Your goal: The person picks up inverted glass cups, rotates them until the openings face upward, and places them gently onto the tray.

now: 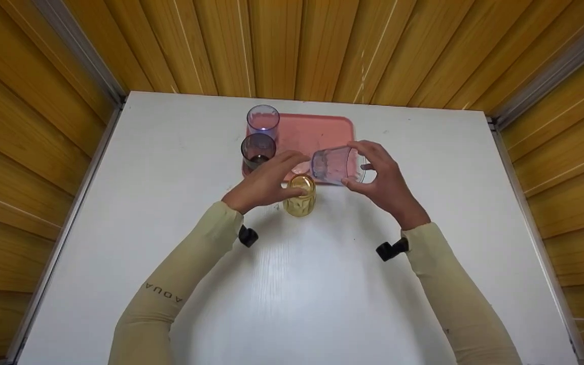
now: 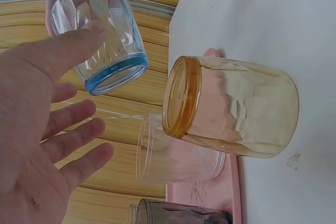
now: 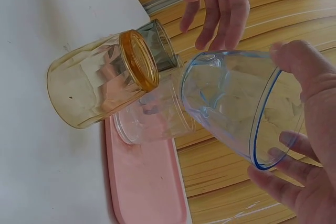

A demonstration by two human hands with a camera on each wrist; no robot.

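Note:
My right hand (image 1: 386,177) holds a clear, blue-tinted drinking glass (image 1: 330,165) near its rim, thumb on one side and fingers on the other. The glass is off the table, tilted on its side, base toward my left hand (image 1: 266,185). That left hand has its fingers loosely extended and grips nothing; in the left wrist view its thumb (image 2: 79,43) overlaps the blue glass, and I cannot tell whether they touch. A yellow glass (image 1: 299,205) stands upside down on the table below, its thick amber base (image 3: 140,61) on top.
A pink tray (image 1: 322,129) lies toward the back of the white table (image 1: 292,284). On its left side stand a purple-blue glass (image 1: 263,117) and a dark grey glass (image 1: 258,147). A colourless glass (image 3: 152,114) stands at its front, behind the yellow one.

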